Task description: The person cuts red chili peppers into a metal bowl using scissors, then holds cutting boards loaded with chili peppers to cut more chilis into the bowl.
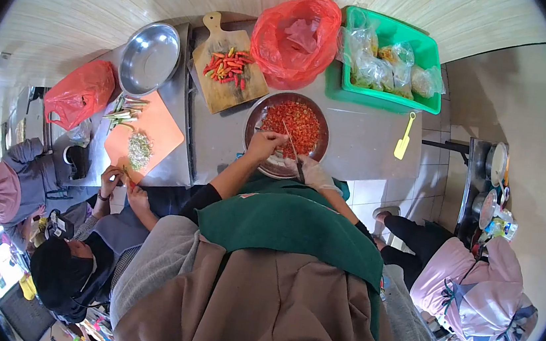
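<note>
A brown round bowl point(251, 125) in front of me holds a heap of chopped red chili point(298, 121). Over its lower rim, my right hand point(319, 175), in a clear plastic glove, is closed on the dark handle of a knife point(290, 142). The thin blade points up and left across the chili. My left hand point(267, 145) is bare and pinched close beside the blade; whatever its fingertips hold is too small to make out. Whole red chilies point(228, 66) lie on a wooden cutting board point(219, 98) behind the bowl to the left.
A red plastic bag point(266, 43) and a green crate point(387, 101) of bagged food stand at the back. A yellow spatula point(404, 138) lies at right. To the left are a steel bowl point(150, 58) and an orange cutting board point(165, 134), where a co-worker's hands point(126, 188) work.
</note>
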Action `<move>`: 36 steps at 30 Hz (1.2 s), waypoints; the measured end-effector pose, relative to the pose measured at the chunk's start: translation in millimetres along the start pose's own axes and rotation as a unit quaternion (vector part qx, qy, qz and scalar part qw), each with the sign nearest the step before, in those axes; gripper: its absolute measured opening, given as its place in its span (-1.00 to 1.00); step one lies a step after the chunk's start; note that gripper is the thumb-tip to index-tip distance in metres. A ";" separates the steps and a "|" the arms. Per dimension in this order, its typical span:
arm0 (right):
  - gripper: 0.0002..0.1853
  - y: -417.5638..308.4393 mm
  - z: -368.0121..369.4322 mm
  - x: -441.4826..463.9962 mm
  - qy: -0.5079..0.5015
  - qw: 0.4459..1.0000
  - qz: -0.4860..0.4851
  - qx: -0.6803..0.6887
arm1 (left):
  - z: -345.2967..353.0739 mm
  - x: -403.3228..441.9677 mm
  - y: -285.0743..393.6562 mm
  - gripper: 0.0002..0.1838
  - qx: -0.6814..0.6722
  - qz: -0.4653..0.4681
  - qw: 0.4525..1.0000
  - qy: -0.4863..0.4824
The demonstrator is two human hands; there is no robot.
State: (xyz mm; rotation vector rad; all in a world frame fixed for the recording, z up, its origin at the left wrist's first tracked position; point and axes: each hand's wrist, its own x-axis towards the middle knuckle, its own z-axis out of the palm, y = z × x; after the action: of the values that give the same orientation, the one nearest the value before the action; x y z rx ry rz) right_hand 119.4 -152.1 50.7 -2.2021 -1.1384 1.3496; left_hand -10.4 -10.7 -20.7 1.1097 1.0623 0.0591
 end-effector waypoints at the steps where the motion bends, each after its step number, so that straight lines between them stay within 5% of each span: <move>1: -0.53 1.1 0.5 -0.7 -0.005 1.000 0.002 0.008 | -0.7 -0.5 0.4 -0.73 0.003 -0.007 1.000 0.002; 8: -0.49 26.8 16.0 13.0 0.006 0.999 -0.047 0.000 | 4.4 -4.9 3.5 -0.73 0.021 -0.006 1.000 0.021; 11: -0.47 -15.3 -18.3 -7.2 -0.052 0.998 0.003 0.031 | 6.7 -9.6 11.0 -0.75 0.003 -0.015 1.000 0.010; 23: -0.48 3.2 -3.0 -7.3 0.006 0.999 -0.027 0.026 | 4.6 -1.2 -3.7 -0.73 0.001 -0.004 1.000 0.026; 26: -0.46 65.7 48.0 32.0 0.036 0.998 -0.043 -0.009 | 7.4 -7.7 4.3 -0.73 0.025 0.005 0.999 0.018; 29: -0.43 18.4 13.9 9.7 0.022 1.000 -0.007 -0.021 | 8.7 -8.4 4.5 -0.72 -0.004 -0.001 1.000 0.019; 36: -0.37 33.6 24.8 10.8 0.008 1.000 -0.028 0.010 | 4.6 -11.4 6.1 -0.72 0.038 0.022 0.998 0.046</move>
State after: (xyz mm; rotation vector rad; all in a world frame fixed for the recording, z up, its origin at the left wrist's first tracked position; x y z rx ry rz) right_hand 116.4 -168.3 10.9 -2.1478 -1.1664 1.3122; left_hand -10.5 -16.8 -8.3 1.2096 1.1298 0.1065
